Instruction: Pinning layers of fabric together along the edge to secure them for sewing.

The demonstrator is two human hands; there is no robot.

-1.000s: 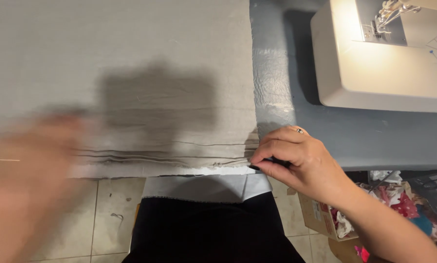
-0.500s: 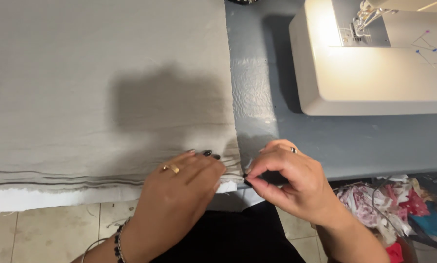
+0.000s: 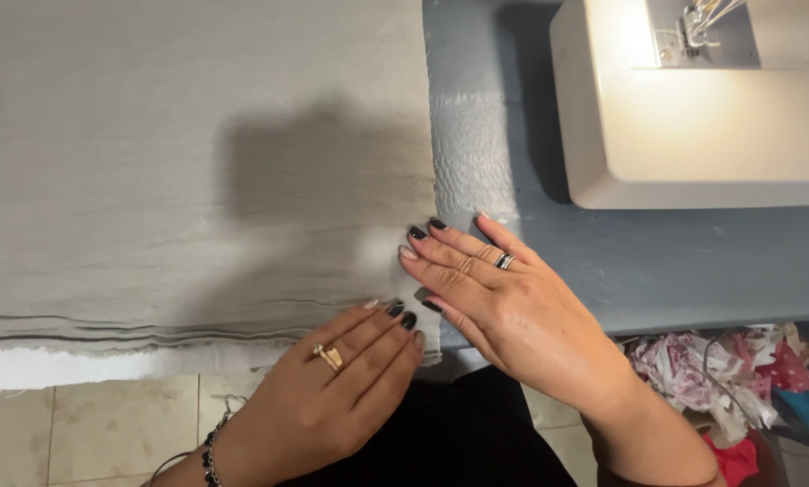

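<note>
A grey cloth [image 3: 197, 162] covers the left half of the scene, laid flat over a blue-grey table [image 3: 675, 261], its near edge folded in several layers with a white strip showing beneath. Below that edge, at near left, pale floor tiles [image 3: 89, 424] show.

The left hand [image 3: 332, 397] lies palm down on the cloth's near right corner, fingers straight and close together, gripping nothing; the dark-nailed fingertips [image 3: 409, 320] rest on the folded edge. A gold ring [image 3: 329, 356] sits on one finger and a beaded bracelet [image 3: 210, 455] on the wrist.

Just to its right, the right hand [image 3: 503, 307] lies flat too, fingers spread and open, pressing across the cloth's right edge, so that the fingertips are on cloth and the palm is over the table. It wears a dark ring [image 3: 505, 261].

At far right stands a white sewing machine [image 3: 702, 108], well apart from both hands. Near right, below the table, lies a heap of coloured scraps [image 3: 729, 379].
</note>
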